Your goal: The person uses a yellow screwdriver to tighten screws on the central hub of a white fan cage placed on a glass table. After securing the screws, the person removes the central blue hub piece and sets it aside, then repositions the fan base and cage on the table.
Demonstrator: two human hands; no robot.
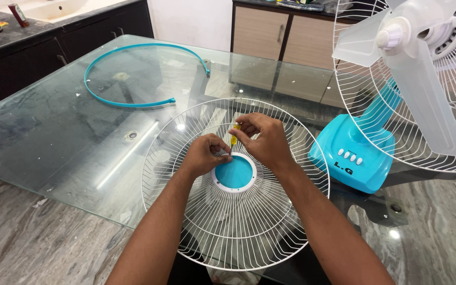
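Glass table carries all. Fan body, turquoise base, at 2 o'clock. Turquoise rim ring at 11 o'clock, well apart. White front grille flat at centre, turquoise hub cap up.

Left hand: grip pinched at hub rim; what it holds, cannot tell. Right hand: grip closed on small yellow screwdriver.

Screwdriver long axis near vertical, handle toward 12, tip down at hub's 12 o'clock edge.

Judged step: working hub fastener. Next calls for steady tip seating, grille held flat.

Single head cam only, tilted down and forward, close above the fingers; glass surface stretching beyond them toward cabinets.
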